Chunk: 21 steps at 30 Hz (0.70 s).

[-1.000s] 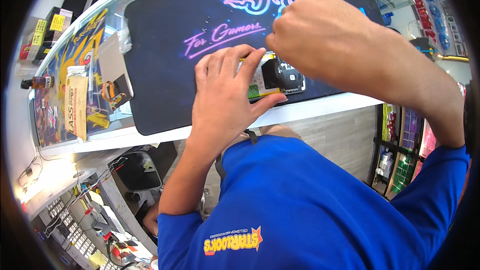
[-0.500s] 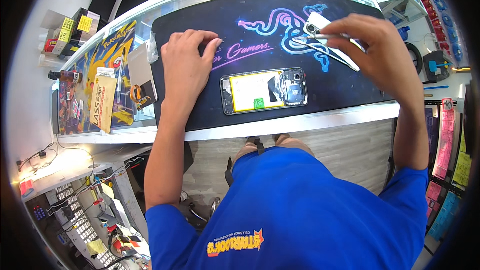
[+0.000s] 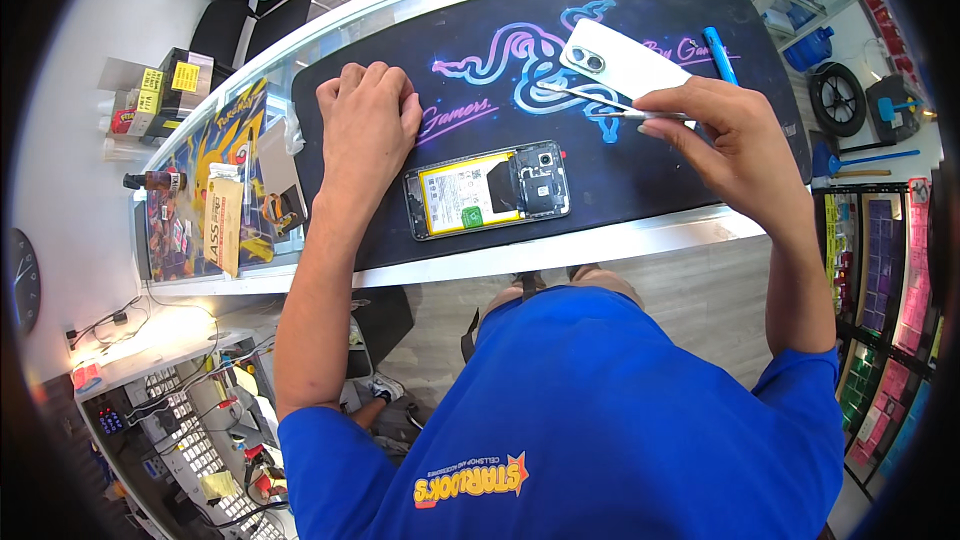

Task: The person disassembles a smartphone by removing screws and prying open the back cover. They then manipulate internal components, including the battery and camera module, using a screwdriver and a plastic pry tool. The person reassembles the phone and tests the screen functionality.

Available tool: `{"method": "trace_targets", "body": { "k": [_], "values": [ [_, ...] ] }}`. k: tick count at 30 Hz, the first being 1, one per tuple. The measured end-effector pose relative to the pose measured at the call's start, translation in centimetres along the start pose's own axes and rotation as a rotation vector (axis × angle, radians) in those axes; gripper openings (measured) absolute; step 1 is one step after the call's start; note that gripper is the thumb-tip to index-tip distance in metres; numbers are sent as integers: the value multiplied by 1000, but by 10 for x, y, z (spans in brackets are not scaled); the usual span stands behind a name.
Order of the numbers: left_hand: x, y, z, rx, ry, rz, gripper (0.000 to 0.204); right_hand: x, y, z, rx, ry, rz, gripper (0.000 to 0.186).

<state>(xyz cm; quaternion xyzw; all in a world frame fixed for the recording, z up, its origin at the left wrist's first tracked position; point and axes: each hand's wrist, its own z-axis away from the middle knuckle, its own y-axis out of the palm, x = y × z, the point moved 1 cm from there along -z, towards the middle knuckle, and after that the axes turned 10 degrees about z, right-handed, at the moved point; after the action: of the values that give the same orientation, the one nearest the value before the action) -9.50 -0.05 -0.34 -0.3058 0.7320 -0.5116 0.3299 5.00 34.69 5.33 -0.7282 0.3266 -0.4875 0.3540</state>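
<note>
My right hand (image 3: 725,130) pinches a slim silver pointed tool (image 3: 622,115) between thumb and fingers, its tip toward the left above the mat. Just beyond it lies a white phone back cover (image 3: 625,55) with a camera cut-out. Another thin pale tool (image 3: 575,93) lies beside the cover. My left hand (image 3: 370,120) rests on the left of the mat, fingers curled in; whatever they hold, if anything, is hidden. Between my hands, closer to me, lies an opened phone (image 3: 487,190), its battery and inner parts exposed, with a green sticker on it.
The dark printed mat (image 3: 660,185) covers a white-edged glass counter. A blue pen-like tool (image 3: 718,55) lies at its right. On the left are a cardboard envelope (image 3: 222,225), a small dark bottle (image 3: 155,181) and boxes. A person sits beyond the counter.
My view has shifted, so the mat and phone sit further left. The right hand has come lower and nearer, still pinching the silver tool. The left hand's fingers have curled further in.
</note>
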Motion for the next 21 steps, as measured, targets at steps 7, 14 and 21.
{"method": "trace_targets", "body": {
  "k": [7,14,21],
  "values": [
    [9,7,-11,-16,24,100,21,-4,2,-9,-47,-100,-95,22],
    [-46,5,8,-114,-191,1051,40,-4,14,-15,-32,-106,-196,22],
    [-108,-8,40,-321,-104,1125,15,23,-6,-20,-122,-218,-91,26]
  ]
}}
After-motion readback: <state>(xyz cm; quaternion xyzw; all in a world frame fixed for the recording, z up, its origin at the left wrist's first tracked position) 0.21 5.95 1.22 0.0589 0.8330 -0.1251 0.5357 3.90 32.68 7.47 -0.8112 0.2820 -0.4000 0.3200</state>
